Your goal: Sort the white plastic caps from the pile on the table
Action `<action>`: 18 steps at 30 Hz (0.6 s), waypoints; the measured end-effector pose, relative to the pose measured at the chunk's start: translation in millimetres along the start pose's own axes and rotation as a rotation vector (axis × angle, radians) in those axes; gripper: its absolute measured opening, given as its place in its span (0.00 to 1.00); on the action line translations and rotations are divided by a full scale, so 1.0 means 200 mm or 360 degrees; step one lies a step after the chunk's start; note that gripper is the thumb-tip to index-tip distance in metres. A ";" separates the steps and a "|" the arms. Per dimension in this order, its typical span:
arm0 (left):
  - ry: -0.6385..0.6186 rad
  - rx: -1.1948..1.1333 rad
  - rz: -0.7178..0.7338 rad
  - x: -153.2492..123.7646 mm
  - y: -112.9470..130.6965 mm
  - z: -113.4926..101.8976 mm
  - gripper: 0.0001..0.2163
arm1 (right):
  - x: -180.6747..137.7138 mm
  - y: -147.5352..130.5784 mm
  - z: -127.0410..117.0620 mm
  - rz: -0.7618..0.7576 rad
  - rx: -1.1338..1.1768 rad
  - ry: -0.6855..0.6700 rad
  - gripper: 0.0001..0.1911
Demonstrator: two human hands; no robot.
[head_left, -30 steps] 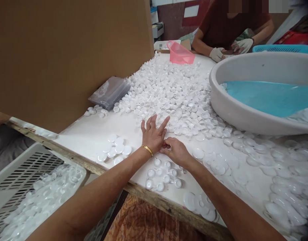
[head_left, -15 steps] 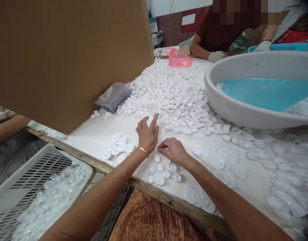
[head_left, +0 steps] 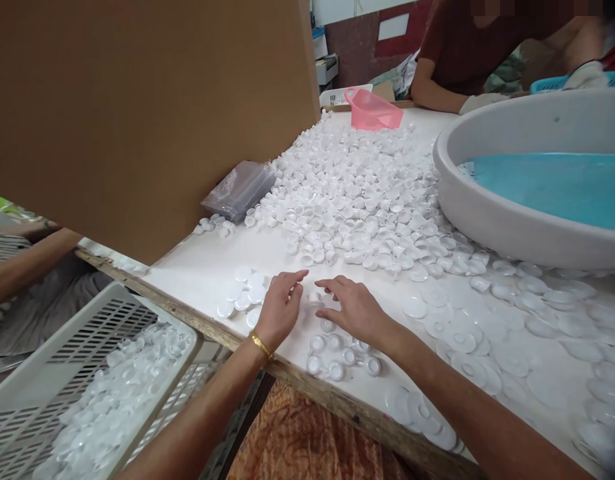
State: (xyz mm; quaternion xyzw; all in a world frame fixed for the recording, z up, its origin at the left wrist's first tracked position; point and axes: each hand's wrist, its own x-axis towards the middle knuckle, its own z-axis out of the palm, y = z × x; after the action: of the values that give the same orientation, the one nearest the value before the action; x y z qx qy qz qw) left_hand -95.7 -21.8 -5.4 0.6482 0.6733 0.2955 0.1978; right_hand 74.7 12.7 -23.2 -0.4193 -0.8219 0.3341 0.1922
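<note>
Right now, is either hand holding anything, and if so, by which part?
It cannot be told. A small, blurred white piece shows between the left hand and the right hand, whose thumb and index finger stand apart; no clear grip shows.
</note>
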 end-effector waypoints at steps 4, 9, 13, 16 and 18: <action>-0.0098 0.0000 0.0052 -0.12 -0.02 -0.02 0.18 | 0.03 -0.05 0.03 -0.0166 -0.0116 0.0064 0.10; 0.0122 -0.0076 0.0251 -0.15 0.00 -0.05 0.18 | 0.00 -0.15 0.02 -0.0600 0.0069 0.0445 0.12; 0.0260 0.0028 0.0463 -0.18 0.04 -0.10 0.16 | -0.06 -0.20 0.01 -0.0729 0.0038 0.0622 0.15; 0.0287 0.0102 0.0530 -0.20 0.06 -0.13 0.16 | -0.08 -0.21 0.02 -0.0730 0.0039 0.0662 0.16; 0.0292 0.0112 0.0552 -0.21 0.07 -0.14 0.16 | -0.09 -0.21 0.02 -0.0721 0.0069 0.0691 0.15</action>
State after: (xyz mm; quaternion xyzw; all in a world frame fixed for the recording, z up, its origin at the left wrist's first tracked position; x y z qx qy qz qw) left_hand -100.6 -66.9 20.4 0.7313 0.5767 0.3593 0.0589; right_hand 59.0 -20.9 2.3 -0.2829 -0.8269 0.2029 0.4416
